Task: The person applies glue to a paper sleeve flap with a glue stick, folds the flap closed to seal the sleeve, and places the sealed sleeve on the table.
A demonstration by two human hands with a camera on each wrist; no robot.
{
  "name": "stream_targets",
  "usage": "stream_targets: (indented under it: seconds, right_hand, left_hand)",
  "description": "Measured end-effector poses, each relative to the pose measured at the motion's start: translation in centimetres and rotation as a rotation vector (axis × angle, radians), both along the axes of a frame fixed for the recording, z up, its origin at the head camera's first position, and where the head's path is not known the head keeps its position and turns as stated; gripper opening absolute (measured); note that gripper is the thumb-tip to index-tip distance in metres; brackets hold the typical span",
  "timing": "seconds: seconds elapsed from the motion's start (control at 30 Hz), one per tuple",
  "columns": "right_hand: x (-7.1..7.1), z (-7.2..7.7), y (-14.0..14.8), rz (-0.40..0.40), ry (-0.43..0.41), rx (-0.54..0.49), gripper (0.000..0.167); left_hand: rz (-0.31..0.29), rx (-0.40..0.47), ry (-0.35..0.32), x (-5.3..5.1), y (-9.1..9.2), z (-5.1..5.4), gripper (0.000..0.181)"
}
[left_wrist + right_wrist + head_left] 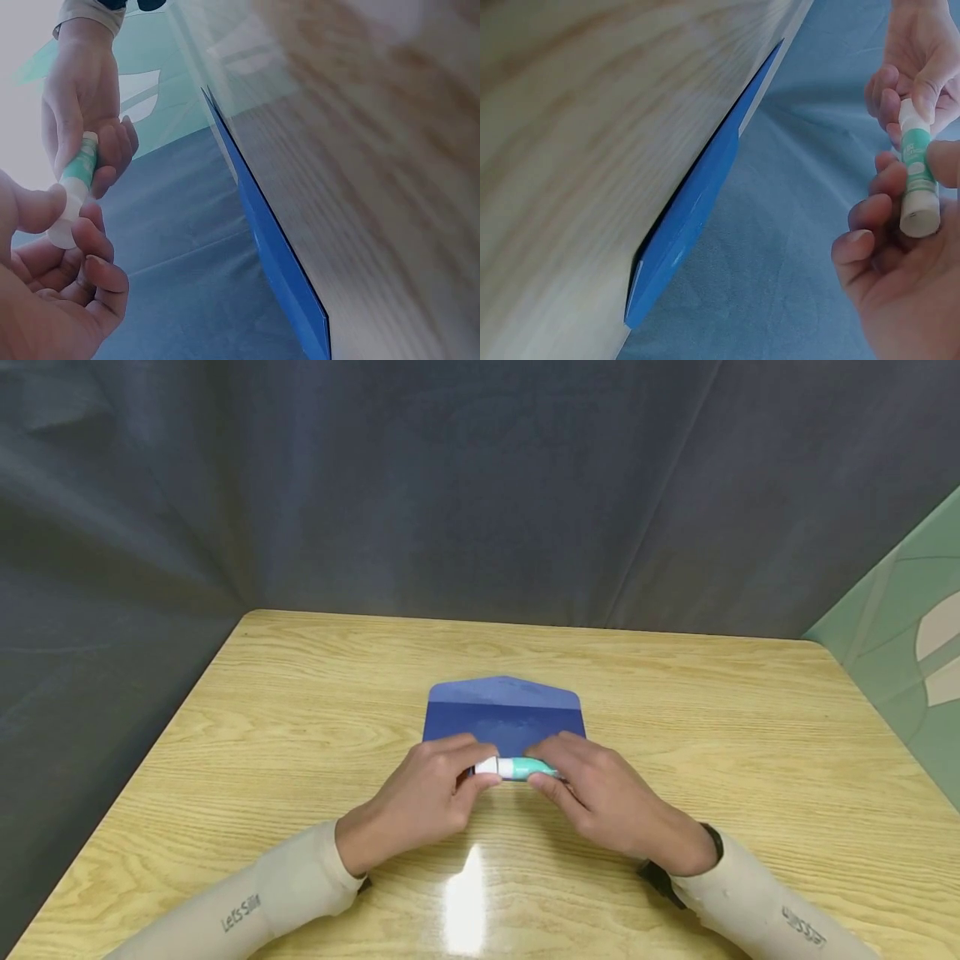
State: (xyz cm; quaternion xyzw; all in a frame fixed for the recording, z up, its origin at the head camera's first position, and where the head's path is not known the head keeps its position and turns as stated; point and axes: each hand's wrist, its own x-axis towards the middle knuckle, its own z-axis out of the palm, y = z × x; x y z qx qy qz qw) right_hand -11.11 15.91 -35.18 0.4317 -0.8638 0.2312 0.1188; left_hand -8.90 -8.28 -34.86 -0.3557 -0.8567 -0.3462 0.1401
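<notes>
A white and green tube (525, 767), like a glue stick, is held level between both hands, over the near edge of a blue envelope (502, 727) whose flap points away. The left hand (427, 789) pinches the white cap end; the right hand (607, 793) grips the green body. In the left wrist view the left thumb and fingers close round the white end of the tube (79, 176). The right wrist view has the right hand's fingers curled about the green part of the tube (915, 161), its white base showing.
The envelope lies on a wood-grain table (300, 693). Dark cloth (450, 493) hangs behind the table and along its left side. A green patterned panel (907, 635) borders the right side. Bright light reflects off the tabletop near the front.
</notes>
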Motion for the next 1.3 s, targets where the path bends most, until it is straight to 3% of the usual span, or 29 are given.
stream_targets:
  seconds: [0.23, 0.6, 0.87, 1.1, 1.3]
  right_hand:
    - [-0.1, 0.0, -0.2, -0.008, 0.023, 0.013, 0.016]
    - [-0.1, -0.1, -0.5, -0.021, 0.047, -0.003, 0.017]
    - [0.0, -0.2, -0.6, -0.114, 0.078, 0.021, 0.022]
    - [0.0, -0.1, -0.2, -0.161, 0.048, 0.033, 0.025]
    - [0.0, -0.1, -0.1, -0.167, 0.034, 0.031, 0.025]
  left_hand:
    - [0.016, 0.010, -0.031, 0.0, -0.2, 0.1, 0.012]
    - [0.019, -0.018, 0.020, -0.1, -0.4, 0.0, 0.010]
    - [0.022, -0.039, -0.184, -0.6, -1.1, 0.5, 0.005]
    - [0.122, -0.048, -0.299, -1.5, -1.6, 1.0, 0.029]
    - [0.212, -0.064, -0.335, -2.8, -2.8, 1.3, 0.022]
